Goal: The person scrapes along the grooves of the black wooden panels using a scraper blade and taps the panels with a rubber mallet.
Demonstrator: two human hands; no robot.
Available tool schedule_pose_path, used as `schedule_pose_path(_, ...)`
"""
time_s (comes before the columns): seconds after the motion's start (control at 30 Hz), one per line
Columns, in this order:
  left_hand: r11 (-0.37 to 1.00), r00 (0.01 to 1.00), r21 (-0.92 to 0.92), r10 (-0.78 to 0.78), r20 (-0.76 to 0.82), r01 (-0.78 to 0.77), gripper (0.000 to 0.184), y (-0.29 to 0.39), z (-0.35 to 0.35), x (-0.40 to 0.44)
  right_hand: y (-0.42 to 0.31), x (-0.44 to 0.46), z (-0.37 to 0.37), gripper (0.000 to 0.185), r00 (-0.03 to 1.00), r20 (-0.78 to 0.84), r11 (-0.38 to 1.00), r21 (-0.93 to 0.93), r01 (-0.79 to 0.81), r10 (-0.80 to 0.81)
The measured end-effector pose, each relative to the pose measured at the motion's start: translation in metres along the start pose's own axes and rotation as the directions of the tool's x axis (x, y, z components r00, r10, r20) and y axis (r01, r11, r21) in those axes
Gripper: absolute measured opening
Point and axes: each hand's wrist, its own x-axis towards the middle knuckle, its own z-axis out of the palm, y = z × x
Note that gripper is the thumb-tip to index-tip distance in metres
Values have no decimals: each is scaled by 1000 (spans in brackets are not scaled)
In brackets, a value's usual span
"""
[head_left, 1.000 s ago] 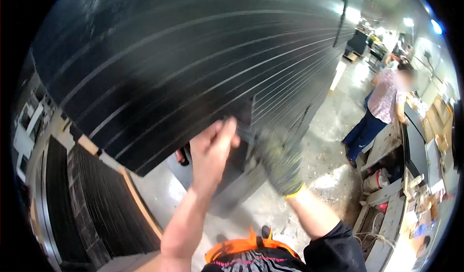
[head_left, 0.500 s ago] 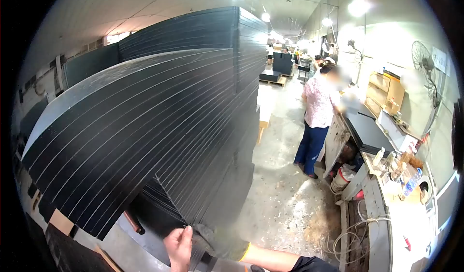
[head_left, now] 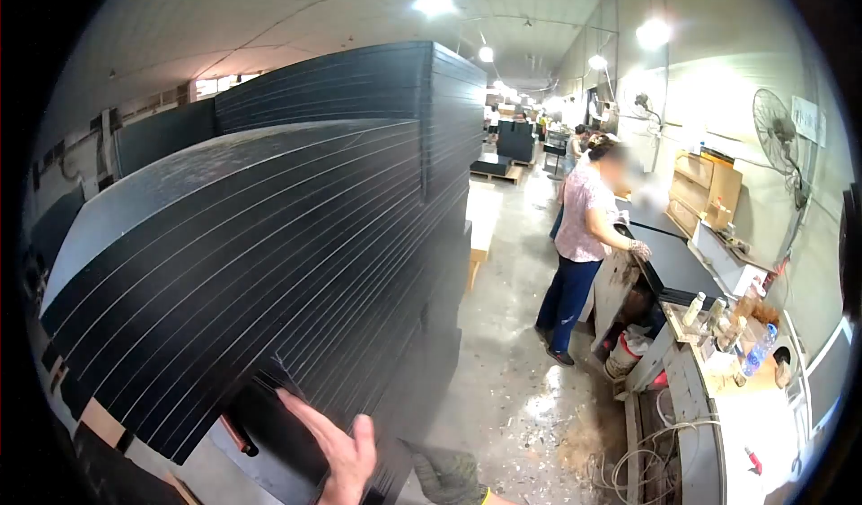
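My left hand (head_left: 346, 451) is bare, its fingers stretched toward the lower edge of a tall stack of black panels (head_left: 260, 236) and its thumb held apart. The fingertips reach a recess in the stack; whether they press on a panel edge is not clear. Low beside the stack is my right hand (head_left: 444, 474), in a dark grey glove with a yellow cuff. Its fingers are blurred and partly out of sight, so I cannot make out anything in them. A dark reddish bar (head_left: 239, 435) pokes out under the stack, left of my bare hand.
A concrete aisle (head_left: 512, 325) runs along the right of the stack. A person in a pink patterned top (head_left: 584, 227) stands at a workbench holding black panels (head_left: 669, 258). Bottles (head_left: 759, 354) and coiled white tubing (head_left: 660, 451) are at the nearer bench.
My left hand has gone from a closed pinch to stretched fingers against the stack. My gloved right hand has moved right and down, away from it. The person at the bench has turned slightly.
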Motion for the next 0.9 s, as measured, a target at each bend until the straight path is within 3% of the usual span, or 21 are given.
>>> schedule_pose_path(0.07,997,987,-14,77,142,-75,103,-10,-1,-19,1,-1,7,21,998,-65,1000,5,-22,22)
schedule_pose_path(0.13,995,987,-23,99,128,-97,93,-10,1,-30,0,0,15,20,991,-129,999,5,-36,36)
schedule_pose_path(0.23,998,982,-49,53,179,-45,93,-10,-5,-37,-6,-3,23,20,997,-31,997,32,-72,73)
schedule_pose_path(0.33,997,977,-78,17,212,0,93,-20,-10,-50,-24,15,21,21,968,-21,968,14,251,-251)
schedule_pose_path(0.43,990,959,-93,-78,274,108,98,-21,-12,-61,-18,2,35,23,988,51,986,83,144,-149)
schedule_pose_path(0.53,994,922,-27,-90,376,108,101,-8,-26,-59,-14,0,40,23,982,165,994,64,85,-94)
schedule_pose_path(0.63,992,900,65,-123,419,105,95,-20,-45,-53,-13,1,42,23,962,149,973,49,225,-230)
schedule_pose_path(0.67,998,957,58,-36,289,20,73,-22,-51,-49,-11,3,41,24,939,153,951,21,308,-308)
schedule_pose_path(0.73,995,960,95,5,280,-33,54,-36,-77,-38,-7,12,35,27,877,166,885,-38,463,-452)
schedule_pose_path(0.8,956,947,246,-219,234,160,42,-39,-100,-34,-4,20,29,30,835,274,847,-109,521,-478)
schedule_pose_path(0.87,977,987,144,-162,6,160,39,-84,-99,-45,-3,31,24,32,776,371,796,-139,589,-510)
schedule_pose_path(0.9,944,942,46,-323,-89,328,30,-84,-96,-45,-4,39,23,32,737,416,768,-128,628,-533)
